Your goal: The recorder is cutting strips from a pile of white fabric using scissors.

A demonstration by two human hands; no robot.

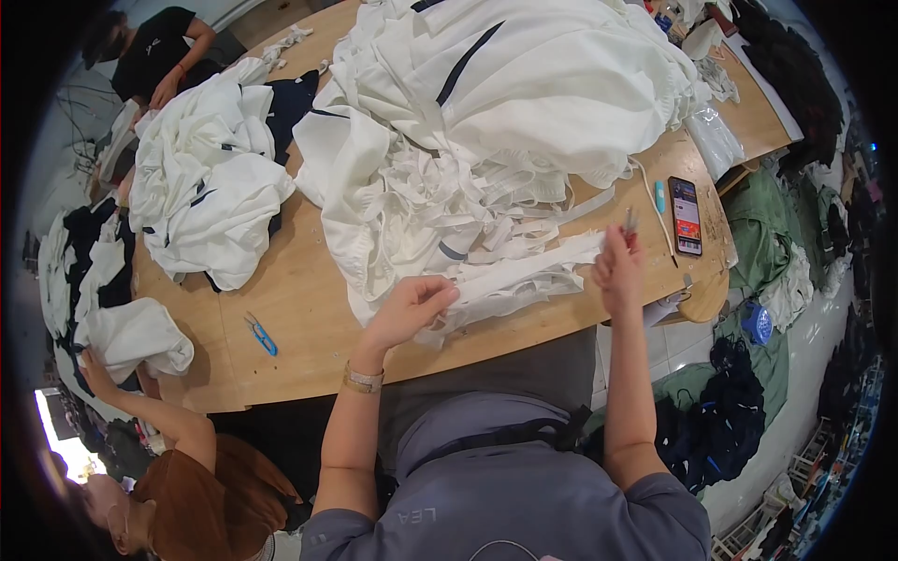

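Note:
My left hand (409,311), thumb against fingers, pinches the near end of a white fabric strip (524,271) at the table's front edge. The strip stretches right toward my right hand (619,276), which is raised and closed. A small metal-tipped tool (630,221) with some red on it, perhaps thread snips, sticks up from that hand; its details are blurred. Whether the right fingers also touch the strip I cannot tell. Just beyond both hands lies a tangle of white strips (426,192), against a big heap of white cloth (552,75) with dark navy bands.
Blue thread snips (261,335) lie on the wooden table (309,323) to the left, near a second white pile (206,178). A phone (687,216), a cord and a light-blue tube (659,196) are at right. One person (220,477) sits left; another (159,56) works far left.

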